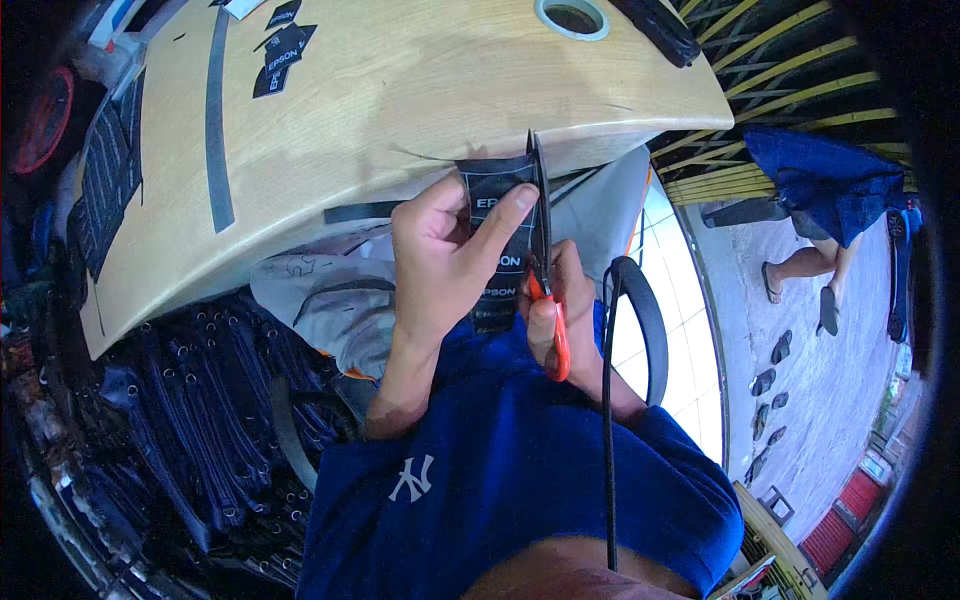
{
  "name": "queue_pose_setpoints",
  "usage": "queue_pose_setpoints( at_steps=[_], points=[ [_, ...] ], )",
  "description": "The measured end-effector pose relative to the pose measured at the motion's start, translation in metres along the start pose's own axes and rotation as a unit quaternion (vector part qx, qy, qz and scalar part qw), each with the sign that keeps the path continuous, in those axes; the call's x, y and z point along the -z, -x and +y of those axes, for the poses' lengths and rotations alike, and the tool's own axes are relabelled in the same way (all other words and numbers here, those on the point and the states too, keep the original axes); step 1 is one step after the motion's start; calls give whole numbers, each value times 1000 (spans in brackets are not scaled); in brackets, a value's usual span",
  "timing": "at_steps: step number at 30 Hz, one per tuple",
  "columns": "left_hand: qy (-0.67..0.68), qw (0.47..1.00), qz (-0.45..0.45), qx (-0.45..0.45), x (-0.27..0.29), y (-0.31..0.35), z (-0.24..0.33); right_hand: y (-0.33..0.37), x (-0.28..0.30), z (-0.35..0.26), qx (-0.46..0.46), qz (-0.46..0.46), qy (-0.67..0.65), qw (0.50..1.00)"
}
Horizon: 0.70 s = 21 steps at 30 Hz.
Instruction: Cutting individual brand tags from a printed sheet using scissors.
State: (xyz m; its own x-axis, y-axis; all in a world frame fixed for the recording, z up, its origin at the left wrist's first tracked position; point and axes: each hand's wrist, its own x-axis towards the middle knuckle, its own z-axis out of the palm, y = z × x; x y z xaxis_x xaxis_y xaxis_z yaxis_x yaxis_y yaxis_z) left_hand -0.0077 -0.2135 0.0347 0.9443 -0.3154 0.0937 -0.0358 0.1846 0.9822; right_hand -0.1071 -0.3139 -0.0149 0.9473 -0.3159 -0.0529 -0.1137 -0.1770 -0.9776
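Observation:
A black strip of labels with white print (487, 185) hangs down in front of my chest, just off the table's near edge. Its upper part is pinched between the thumb and fingers of my left hand (440, 245). My right hand (572, 300) grips the orange handles of a pair of scissors (541, 225). The dark blades point away from me and lie along the strip's right edge, close to my left thumb. Whether the blades are biting into the strip cannot be made out. Several cut black labels (285, 55) lie in a small pile on the table.
The light wooden table (400, 95) has a round cable hole (573, 17) and a long dark strip (217, 130). Black striped pieces (108, 170) cover its left end. Dark blue straps with metal rings (200, 400) hang at lower left. A person (825, 200) is beyond the folding gate (770, 60).

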Motion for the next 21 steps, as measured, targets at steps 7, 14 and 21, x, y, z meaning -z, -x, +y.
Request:
queue_pose_setpoints(
  at_steps=[7, 14, 21],
  points=[
    [20, 999, -2, 27, 1, 2, 1, -2, 2, 2, 0, -6, -14, 1000],
    [43, 997, 42, 55, 10, 2, -8, -3, 3, 9, 7, 1, -104, 995],
    [-45, 996, 76, 10, 17, 4, -15, -5, 2, 0, 45, -35, -143, 988]
  ],
)
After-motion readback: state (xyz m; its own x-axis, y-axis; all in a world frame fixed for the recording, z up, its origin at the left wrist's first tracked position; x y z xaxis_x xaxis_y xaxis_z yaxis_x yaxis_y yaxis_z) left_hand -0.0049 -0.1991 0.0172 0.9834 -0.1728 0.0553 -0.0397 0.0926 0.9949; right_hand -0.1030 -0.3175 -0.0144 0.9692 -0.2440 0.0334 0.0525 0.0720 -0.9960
